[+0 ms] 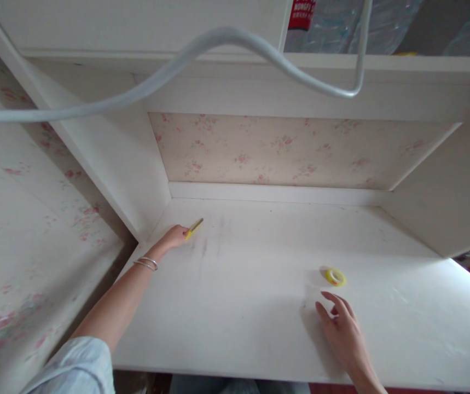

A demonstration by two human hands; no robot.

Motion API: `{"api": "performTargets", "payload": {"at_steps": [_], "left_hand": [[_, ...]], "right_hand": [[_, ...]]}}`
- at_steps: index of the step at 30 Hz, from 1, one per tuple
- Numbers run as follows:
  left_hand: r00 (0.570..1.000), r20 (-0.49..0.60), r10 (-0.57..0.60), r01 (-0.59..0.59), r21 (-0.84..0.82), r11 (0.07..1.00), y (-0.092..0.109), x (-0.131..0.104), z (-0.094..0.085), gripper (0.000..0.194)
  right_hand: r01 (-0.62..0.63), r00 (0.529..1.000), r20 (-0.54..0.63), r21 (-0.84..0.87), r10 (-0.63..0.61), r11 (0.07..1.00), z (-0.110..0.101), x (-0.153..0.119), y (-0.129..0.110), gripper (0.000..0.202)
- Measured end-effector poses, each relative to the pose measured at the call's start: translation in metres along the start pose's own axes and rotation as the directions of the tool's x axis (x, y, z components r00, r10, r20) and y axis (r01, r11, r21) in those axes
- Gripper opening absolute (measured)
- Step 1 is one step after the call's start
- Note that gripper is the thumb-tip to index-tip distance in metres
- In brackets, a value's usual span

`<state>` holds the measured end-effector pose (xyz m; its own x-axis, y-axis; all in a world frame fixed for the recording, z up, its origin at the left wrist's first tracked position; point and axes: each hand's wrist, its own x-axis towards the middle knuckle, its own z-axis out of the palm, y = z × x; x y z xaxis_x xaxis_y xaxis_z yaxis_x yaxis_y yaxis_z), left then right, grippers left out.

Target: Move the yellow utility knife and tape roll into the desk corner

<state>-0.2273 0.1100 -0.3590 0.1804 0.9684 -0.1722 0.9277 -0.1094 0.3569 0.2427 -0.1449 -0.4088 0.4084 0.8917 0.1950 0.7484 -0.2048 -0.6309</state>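
My left hand point(175, 236) reaches toward the left rear of a white desk surface point(259, 284), its fingers closed on a yellow box cutter point(195, 227) that points away to the right. Too little detail shows to tell whether the blade is out. On the right side, my right hand point(344, 332) hovers over the desk with fingers apart and nothing between them. Just beyond its fingertips lies a small roll of yellow tape point(341, 280), apart from the hand.
A white side panel point(107, 153) bounds the desk on the left, another panel point(444, 186) on the right. An overhead shelf point(251, 65) holds clear plastic bottles point(333, 27). A white cable or tube point(226, 37) crosses the upper view. Floral wallpaper point(243, 153) covers the back.
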Motion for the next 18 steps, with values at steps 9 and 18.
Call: {"api": "performTargets", "payload": {"at_steps": [9, 18], "left_hand": [[0.986, -0.161, -0.029, 0.026, -0.019, 0.999, -0.009, -0.002, 0.0, 0.028], [0.918, -0.396, 0.022, -0.103, -0.185, 0.977, 0.032, -0.06, 0.021, 0.027]], "right_hand": [[-0.147, 0.989, -0.083, -0.401, 0.124, 0.904, -0.009, 0.046, -0.005, 0.072], [-0.064, 0.998, 0.009, -0.264, 0.069, 0.962, -0.002, 0.087, 0.002, 0.066]]}}
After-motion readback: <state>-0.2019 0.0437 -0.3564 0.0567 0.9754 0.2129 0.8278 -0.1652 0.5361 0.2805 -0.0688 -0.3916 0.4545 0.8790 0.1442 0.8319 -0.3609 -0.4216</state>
